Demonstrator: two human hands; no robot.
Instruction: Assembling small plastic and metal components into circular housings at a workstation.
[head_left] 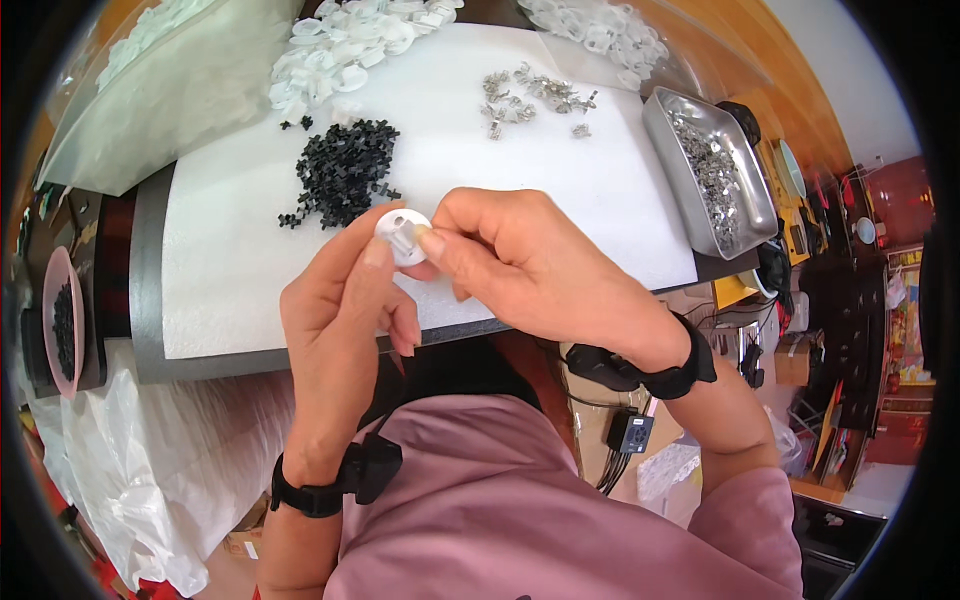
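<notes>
Between my two hands, just above the front part of the white foam sheet [460, 120], is a small round white plastic piece [404, 236] with a slot or hole in its face. My left hand [345, 285] pinches its left side between thumb and fingers. From the right, my right hand [520, 255] presses thumb and forefinger against its edge. Whether a smaller part sits under the right thumb is hidden. Beyond my left hand lies a heap of small black plastic parts [345, 170]. Small metal clips [535, 95] are scattered farther back on the right.
A metal tray [655, 130] of small metal parts stands at the right edge. Translucent white discs [370, 40] pile up at the back, with more clear pieces [600, 35] to their right. A pink bowl [62, 320] of black parts sits far left, above a plastic bag [150, 470].
</notes>
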